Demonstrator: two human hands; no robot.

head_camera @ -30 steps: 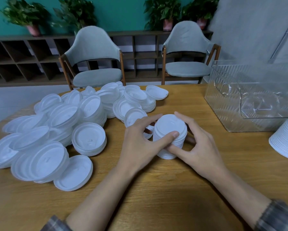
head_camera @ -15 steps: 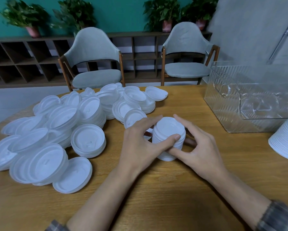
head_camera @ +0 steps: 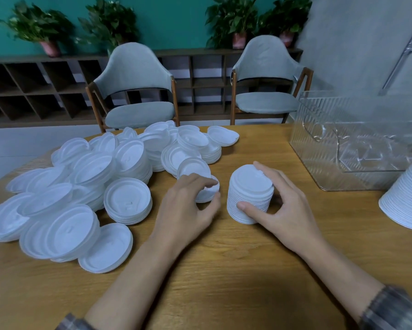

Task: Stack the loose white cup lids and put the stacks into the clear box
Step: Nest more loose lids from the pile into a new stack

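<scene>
Honestly barely started — right hand grips one stack on the table, left hand pinches a loose lid just beside it, a second stack sits by the box — which looks lid-free — and a pile waits.

The loose white plastic cup lids and the tall white stack of lids are plain white. The clear plastic box has finely ribbed walls. The wooden counter is honey-brown with streaky grain. The shirt sleeve is grey plaid. The grey-green padded chairs have brown frames, against a teal wall.
</scene>
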